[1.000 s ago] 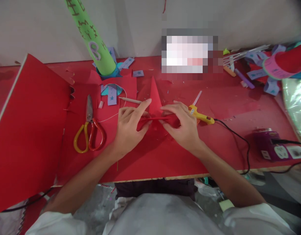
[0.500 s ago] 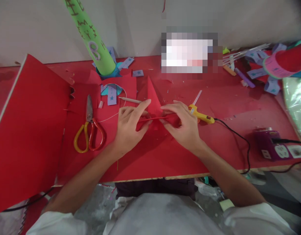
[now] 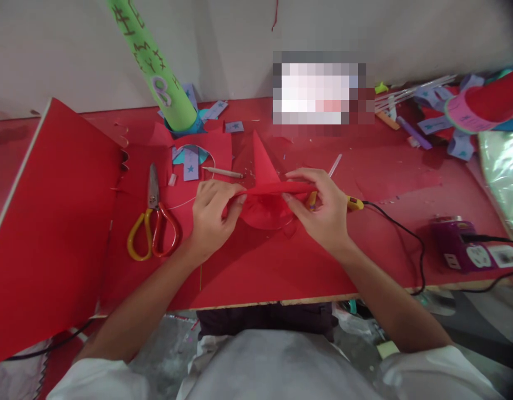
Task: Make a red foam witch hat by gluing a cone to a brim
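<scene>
A red paper cone hat [image 3: 264, 164] lies between my hands, its point aimed at the wall and its round brim facing me, so the hollow inside shows. On the left edge of the brim my left hand [image 3: 212, 219] is closed, thumb against fingers. My right hand [image 3: 325, 211] pinches the brim's right side. Behind that hand sits a yellow glue gun [image 3: 355, 203], mostly hidden, with a clear glue stick [image 3: 335, 165] poking out beyond it. A pencil [image 3: 223, 172] rests just past my left hand.
Scissors [image 3: 153, 216] with yellow and red handles lie to the left, beside a standing red board [image 3: 56, 222]. A green paper tube [image 3: 156, 72] rises at the back. At right are a purple power adapter [image 3: 456, 244], the black cord [image 3: 400, 229] and paper crafts [image 3: 464, 114].
The hat's brim has tilted up, and its opening now faces me. My hands have moved apart to the brim's two sides, the right one covering more of the glue gun.
</scene>
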The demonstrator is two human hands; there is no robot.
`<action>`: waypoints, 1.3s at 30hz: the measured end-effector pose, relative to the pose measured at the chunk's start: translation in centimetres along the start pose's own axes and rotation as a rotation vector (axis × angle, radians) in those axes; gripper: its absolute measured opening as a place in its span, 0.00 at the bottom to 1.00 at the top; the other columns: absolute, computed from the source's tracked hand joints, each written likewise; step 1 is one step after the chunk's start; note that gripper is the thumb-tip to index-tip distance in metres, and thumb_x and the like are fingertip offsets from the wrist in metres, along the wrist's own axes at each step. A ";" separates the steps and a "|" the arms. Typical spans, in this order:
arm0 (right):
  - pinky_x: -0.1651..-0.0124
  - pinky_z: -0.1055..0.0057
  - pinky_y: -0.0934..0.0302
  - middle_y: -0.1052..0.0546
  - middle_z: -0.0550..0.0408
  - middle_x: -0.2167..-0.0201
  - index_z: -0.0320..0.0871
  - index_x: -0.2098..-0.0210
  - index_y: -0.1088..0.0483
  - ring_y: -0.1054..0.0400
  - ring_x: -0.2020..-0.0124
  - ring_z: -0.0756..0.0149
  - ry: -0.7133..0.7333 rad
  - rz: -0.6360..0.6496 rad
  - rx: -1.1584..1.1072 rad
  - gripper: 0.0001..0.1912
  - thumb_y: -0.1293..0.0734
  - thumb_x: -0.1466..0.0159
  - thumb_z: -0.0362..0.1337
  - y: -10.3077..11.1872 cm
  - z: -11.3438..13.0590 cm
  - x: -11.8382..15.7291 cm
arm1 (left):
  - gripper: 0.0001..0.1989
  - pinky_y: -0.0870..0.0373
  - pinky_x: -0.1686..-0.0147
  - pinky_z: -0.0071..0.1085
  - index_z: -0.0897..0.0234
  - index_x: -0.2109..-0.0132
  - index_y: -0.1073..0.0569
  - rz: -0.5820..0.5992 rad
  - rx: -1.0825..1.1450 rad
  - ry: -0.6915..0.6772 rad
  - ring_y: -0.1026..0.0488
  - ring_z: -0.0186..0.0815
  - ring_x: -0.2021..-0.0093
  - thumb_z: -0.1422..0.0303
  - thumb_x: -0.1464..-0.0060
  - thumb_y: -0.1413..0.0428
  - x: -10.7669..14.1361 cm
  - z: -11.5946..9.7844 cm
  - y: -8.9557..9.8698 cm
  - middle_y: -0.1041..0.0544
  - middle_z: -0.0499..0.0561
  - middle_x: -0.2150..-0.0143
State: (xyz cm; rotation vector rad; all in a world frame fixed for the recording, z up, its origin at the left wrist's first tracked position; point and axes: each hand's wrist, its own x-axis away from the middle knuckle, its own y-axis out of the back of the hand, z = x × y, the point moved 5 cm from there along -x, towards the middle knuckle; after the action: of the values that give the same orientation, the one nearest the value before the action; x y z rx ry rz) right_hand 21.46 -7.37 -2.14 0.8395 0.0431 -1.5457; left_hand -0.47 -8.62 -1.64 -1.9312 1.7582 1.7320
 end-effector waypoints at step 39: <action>0.52 0.46 0.32 0.20 0.40 0.56 0.47 0.51 0.29 0.26 0.53 0.38 -0.401 0.121 0.775 0.26 0.31 0.34 0.61 8.4 -9.1 6.5 | 0.08 0.32 0.59 0.39 0.59 0.53 0.25 -0.013 -0.190 -0.130 0.22 0.39 0.63 0.76 0.32 0.45 0.2 1.6 0.3 0.17 0.50 0.61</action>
State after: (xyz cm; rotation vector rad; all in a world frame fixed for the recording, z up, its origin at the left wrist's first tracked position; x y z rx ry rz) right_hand 33.66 -9.95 -8.49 1.0758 -0.9315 -1.5932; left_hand -1.81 -7.85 -2.19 -1.8396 1.5882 2.0364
